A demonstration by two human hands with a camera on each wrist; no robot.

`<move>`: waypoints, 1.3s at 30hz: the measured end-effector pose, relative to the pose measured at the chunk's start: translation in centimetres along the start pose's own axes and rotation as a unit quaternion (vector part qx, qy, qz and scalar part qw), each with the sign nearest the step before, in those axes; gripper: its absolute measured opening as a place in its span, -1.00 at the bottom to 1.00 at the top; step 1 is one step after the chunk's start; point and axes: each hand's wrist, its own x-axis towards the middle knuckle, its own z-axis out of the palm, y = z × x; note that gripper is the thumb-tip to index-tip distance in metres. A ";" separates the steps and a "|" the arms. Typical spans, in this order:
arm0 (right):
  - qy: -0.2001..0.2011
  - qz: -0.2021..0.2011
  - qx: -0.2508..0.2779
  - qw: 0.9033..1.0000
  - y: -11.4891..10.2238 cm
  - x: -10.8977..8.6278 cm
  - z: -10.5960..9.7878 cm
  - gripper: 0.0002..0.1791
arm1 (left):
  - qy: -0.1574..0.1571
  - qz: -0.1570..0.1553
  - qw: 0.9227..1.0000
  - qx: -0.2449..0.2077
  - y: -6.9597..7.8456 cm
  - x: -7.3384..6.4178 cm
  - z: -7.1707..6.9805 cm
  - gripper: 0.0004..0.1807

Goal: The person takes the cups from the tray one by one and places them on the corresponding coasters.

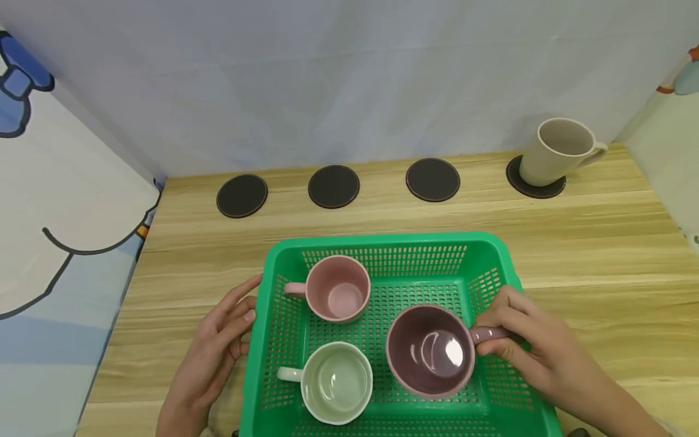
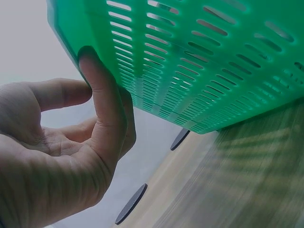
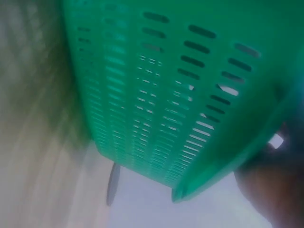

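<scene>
The green perforated basket [image 1: 382, 239], apparently steadied by the left hand's [image 1: 210, 352] loose fingers touching its rim, has the mauve mug [image 1: 428, 355] in or above it, handle [image 1: 488, 334] turned conveniently toward the pinching right hand [image 1: 537, 346].

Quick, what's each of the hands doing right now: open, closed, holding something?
Left hand: open, touching the side of the green basket.
Right hand: closed, holding the purple mug by its handle.
</scene>
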 end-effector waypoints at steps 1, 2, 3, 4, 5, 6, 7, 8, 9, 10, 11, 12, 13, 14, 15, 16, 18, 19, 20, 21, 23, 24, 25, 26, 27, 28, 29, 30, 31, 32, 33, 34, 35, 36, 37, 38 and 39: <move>0.002 0.010 0.006 1.000 0.0 -0.1 -0.2 -0.91 | 0.000 0.001 1.000 0.000 0.0 0.0 0.0 -0.42; 0.005 0.018 0.013 1.000 0.1 -0.1 -0.3 -0.88 | 0.001 0.002 1.000 0.000 0.0 0.0 0.0 -0.42; 0.009 0.023 0.022 0.999 0.1 -0.1 -0.5 -0.86 | 0.002 0.003 1.000 0.000 0.0 0.0 0.0 -0.42; 0.012 0.027 0.034 0.999 0.1 0.0 -0.6 -0.82 | 0.002 0.004 1.000 0.000 0.0 0.0 0.0 -0.42; 0.016 0.031 0.047 0.998 0.1 0.0 -0.8 -0.81 | 0.003 0.005 1.000 0.001 0.0 0.0 0.0 -0.42; 0.019 0.029 0.061 0.998 0.2 0.1 -0.9 -0.83 | 0.003 0.005 1.000 0.001 0.0 0.0 0.0 -0.42; 0.023 0.028 0.083 0.996 0.3 0.2 -1.0 -0.86 | 0.004 0.005 1.000 0.002 0.0 0.0 0.0 -0.42; 0.026 0.026 0.104 0.994 0.4 0.3 -1.1 -0.89 | 0.005 0.005 1.000 0.002 0.0 -0.1 0.0 -0.42; 0.028 0.025 0.124 0.992 0.5 0.4 -1.2 -0.91 | 0.005 0.005 1.000 0.003 0.0 -0.1 0.0 -0.42; 0.031 0.023 0.146 0.989 0.6 0.5 -1.3 -0.93 | 0.005 0.005 1.000 0.003 0.0 -0.1 0.0 -0.42; 0.034 0.021 0.165 0.985 0.7 0.6 -1.4 -0.93 | 0.005 0.005 1.000 0.004 0.0 -0.1 0.0 -0.42; 0.037 0.019 0.183 0.982 0.9 0.8 -1.5 -0.93 | 0.005 0.005 1.000 0.004 0.0 0.0 0.0 -0.42; 0.040 0.020 0.199 0.979 1.0 0.9 -1.6 -0.92 | 0.004 0.005 1.000 0.005 0.0 0.0 0.0 -0.42; 0.042 0.022 0.210 0.976 1.1 1.0 -1.8 -0.92 | 0.003 0.006 1.000 0.005 0.0 0.0 0.0 -0.42; 0.045 0.023 0.221 0.974 1.2 1.1 -1.9 -0.91 | 0.002 0.006 1.000 0.005 0.0 0.1 0.0 -0.42; 0.049 0.024 0.230 0.972 1.3 1.2 -2.0 -0.91 | 0.001 0.007 1.000 0.007 0.0 0.1 0.0 -0.42; 0.061 0.032 0.239 0.969 1.5 1.3 -2.3 -0.91 | 0.000 0.007 1.000 0.008 0.0 0.2 0.0 -0.42; 0.066 0.038 0.244 0.967 1.5 1.4 -2.5 -0.91 | 0.000 0.006 1.000 0.009 0.0 0.2 0.1 -0.42; 0.072 0.043 0.247 0.965 1.6 1.5 -2.7 -0.91 | 0.000 0.005 1.000 0.010 0.0 0.2 0.1 -0.42; 0.077 0.047 0.249 0.964 1.7 1.7 -3.0 -0.91 | 0.001 0.004 1.000 0.011 0.0 0.2 0.1 -0.42; 0.089 0.058 0.258 0.960 1.8 2.0 -3.5 -0.90 | 0.003 0.002 1.000 0.013 -0.1 0.2 0.1 -0.42; 0.092 0.064 0.266 0.958 1.9 2.2 -3.8 -0.89 | 0.004 0.001 1.000 0.013 -0.1 0.2 0.1 -0.42; 0.095 0.070 0.269 0.956 2.1 2.5 -4.1 -0.88 | 0.005 0.001 1.000 0.014 -0.1 0.2 0.1 -0.42; 0.099 0.078 0.273 0.954 2.2 2.8 -4.4 -0.87 | 0.005 0.002 1.000 0.014 -0.1 0.2 0.1 -0.42; 0.101 0.084 0.278 0.952 2.4 3.1 -4.6 -0.86 | 0.005 0.003 1.000 0.014 -0.1 0.2 0.1 -0.41; 0.106 0.093 0.279 0.950 2.5 3.4 -4.9 -0.85 | 0.005 0.004 1.000 0.015 -0.1 0.2 0.1 -0.41; 0.109 0.102 0.279 0.949 2.6 3.7 -5.2 -0.83 | 0.004 0.006 1.000 0.015 -0.1 0.2 0.1 -0.41; 0.112 0.110 0.281 0.947 2.8 4.1 -5.5 -0.82 | 0.003 0.008 1.000 0.014 -0.1 0.2 0.1 -0.41; 0.115 0.118 0.281 0.945 2.9 4.4 -5.8 -0.81 | 0.002 0.010 1.000 0.014 -0.2 0.2 0.0 -0.41; 0.117 0.125 0.285 0.943 3.0 4.7 -6.1 -0.80 | 0.001 0.012 1.000 0.014 -0.2 0.2 0.0 -0.41; 0.119 0.135 0.281 0.943 3.1 5.1 -6.3 -0.79 | -0.001 0.014 1.000 0.014 -0.2 0.2 0.0 -0.41; 0.121 0.147 0.273 0.943 3.2 5.5 -6.6 -0.79 | -0.001 0.016 1.000 0.014 -0.2 0.2 0.0 -0.41; 0.122 0.154 0.273 0.942 3.4 5.8 -6.8 -0.79 | -0.002 0.017 1.000 0.015 -0.2 0.2 0.0 -0.41; 0.122 0.157 0.277 0.940 3.6 6.1 -7.0 -0.79 | -0.002 0.018 1.000 0.015 -0.2 0.1 0.0 -0.41; 0.122 0.158 0.283 0.938 3.8 6.4 -7.2 -0.78 | -0.002 0.019 1.000 0.015 -0.3 0.1 0.0 -0.41; 0.123 0.157 0.295 0.935 4.1 6.8 -7.3 -0.78 | -0.002 0.020 1.000 0.016 -0.3 0.1 0.0 -0.41; 0.126 0.156 0.305 0.931 4.3 7.1 -7.4 -0.77 | -0.002 0.020 1.000 0.016 -0.3 0.1 0.0 -0.41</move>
